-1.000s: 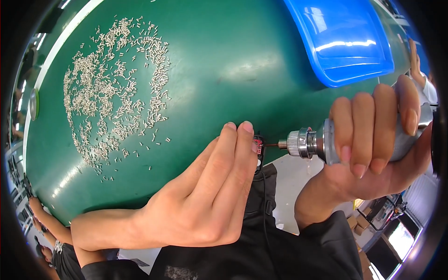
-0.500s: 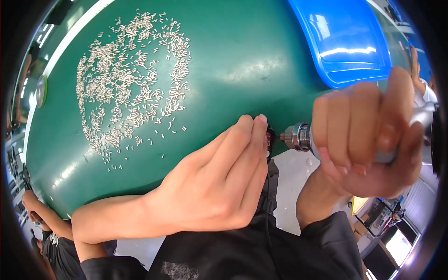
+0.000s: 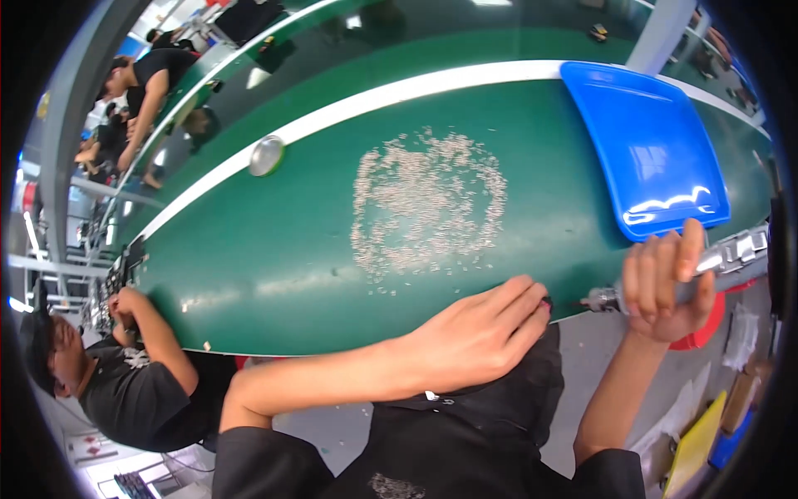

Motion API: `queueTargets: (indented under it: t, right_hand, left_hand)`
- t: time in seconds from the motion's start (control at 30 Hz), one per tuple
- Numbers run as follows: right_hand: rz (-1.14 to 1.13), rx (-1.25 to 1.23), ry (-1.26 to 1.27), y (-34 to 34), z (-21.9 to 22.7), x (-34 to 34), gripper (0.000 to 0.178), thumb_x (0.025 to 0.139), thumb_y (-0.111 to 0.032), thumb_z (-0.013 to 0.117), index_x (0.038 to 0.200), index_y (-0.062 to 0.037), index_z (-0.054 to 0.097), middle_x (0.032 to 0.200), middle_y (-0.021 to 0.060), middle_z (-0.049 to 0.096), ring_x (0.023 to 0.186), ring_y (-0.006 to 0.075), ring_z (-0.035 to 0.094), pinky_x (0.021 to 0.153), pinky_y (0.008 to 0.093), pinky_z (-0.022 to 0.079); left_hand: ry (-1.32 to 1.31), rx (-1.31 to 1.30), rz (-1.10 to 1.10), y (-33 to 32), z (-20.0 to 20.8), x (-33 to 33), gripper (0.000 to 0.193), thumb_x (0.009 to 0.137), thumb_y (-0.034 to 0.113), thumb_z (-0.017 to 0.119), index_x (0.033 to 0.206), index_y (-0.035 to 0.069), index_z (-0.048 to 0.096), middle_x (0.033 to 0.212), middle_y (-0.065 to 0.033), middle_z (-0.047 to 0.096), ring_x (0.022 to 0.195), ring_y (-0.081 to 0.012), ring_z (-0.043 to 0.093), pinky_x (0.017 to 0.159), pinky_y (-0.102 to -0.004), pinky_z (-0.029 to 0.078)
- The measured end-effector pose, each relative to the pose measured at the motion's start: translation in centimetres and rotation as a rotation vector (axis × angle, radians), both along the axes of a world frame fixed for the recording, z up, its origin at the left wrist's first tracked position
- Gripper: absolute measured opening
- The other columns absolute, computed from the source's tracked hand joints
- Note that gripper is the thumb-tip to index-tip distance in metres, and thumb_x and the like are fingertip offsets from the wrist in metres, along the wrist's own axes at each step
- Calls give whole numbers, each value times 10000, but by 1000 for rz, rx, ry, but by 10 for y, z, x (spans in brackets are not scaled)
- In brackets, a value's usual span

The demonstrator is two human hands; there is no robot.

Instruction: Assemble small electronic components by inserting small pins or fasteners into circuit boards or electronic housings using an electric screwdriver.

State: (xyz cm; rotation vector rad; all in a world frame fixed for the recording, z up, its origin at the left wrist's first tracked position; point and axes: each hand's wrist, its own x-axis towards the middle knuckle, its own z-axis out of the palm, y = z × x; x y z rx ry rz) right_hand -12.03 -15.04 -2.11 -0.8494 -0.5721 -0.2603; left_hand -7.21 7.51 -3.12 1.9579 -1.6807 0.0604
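My left hand (image 3: 486, 333) is closed in a pinch at the table's near edge. Between its fingertips is a small dark piece (image 3: 546, 304) with a reddish spot, mostly hidden by the fingers. To its right, my right hand (image 3: 661, 287) wraps around a grey power screwdriver (image 3: 736, 256). The tool lies sideways, its metal chuck (image 3: 603, 299) and thin bit pointing left at the dark piece, with a short gap between them. Beyond my left hand, a great many tiny silvery pins (image 3: 420, 200) lie scattered on the green tabletop (image 3: 307, 237).
A blue plastic tray (image 3: 622, 187) stands just beyond my right hand. A round tin (image 3: 267, 155) sits at the table's far white edge. On the left a co-worker (image 3: 125, 378) sits close, hands at the table. A red round thing (image 3: 702, 328) shows below the screwdriver.
The view has tilted up, so more of the table and room shows and my hands look smaller. The screwdriver bit sits farther from the dark piece. Both hands keep their hold.
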Motion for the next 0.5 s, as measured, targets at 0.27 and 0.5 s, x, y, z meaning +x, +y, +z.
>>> queueTargets:
  t: [0.27,0.5]
  right_hand:
    - [-174,274,189,16,-32,-13,158,946,-209,424,881,-66,439,488,-22,340,368,88,316,419,254,338]
    - [-218,453,310,33,-45,-15,157,935,-201,439,850,-69,431,485,-14,329,386,99,325,438,274,337]
  left_hand:
    - [-117,172,1030,168,-4,20,416,786,-39,607,1194,-28,523,1219,-212,520,1117,-382,508,952,-428,413]
    - [-273,89,1002,145,3,52,378,814,-13,622,1187,3,563,1242,-189,522,1155,-342,504,968,-392,405]
